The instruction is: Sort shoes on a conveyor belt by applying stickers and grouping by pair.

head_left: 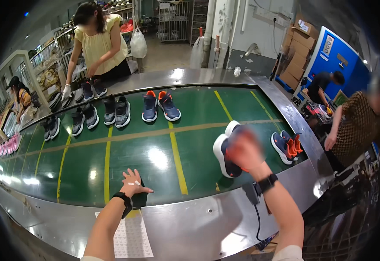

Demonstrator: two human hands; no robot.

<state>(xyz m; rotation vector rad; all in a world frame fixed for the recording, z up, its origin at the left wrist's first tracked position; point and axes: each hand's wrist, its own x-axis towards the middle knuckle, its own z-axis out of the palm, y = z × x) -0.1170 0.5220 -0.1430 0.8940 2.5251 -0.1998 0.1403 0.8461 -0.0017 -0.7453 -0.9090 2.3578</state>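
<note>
My right hand (247, 150) grips a pair of navy sneakers (228, 162) with white soles and orange lining, held above the green conveyor belt (142, 158). The hand is blurred, and its fingers cover part of the shoes. My left hand (132, 182) is spread open over the belt's near edge, with small white stickers on its back. Just below it, a sheet of printed labels (131, 239) lies on the metal rim. Right of the held pair, another navy pair with orange lining (285, 147) stands on the belt.
Along the far side stand a navy-and-orange pair (160, 106) and several dark pairs (116, 112). A person in a yellow top (103, 43) works across the belt; others are at the right. A small dark device with a cable (251, 193) is by my right wrist. Metal edging (190, 217) borders the belt.
</note>
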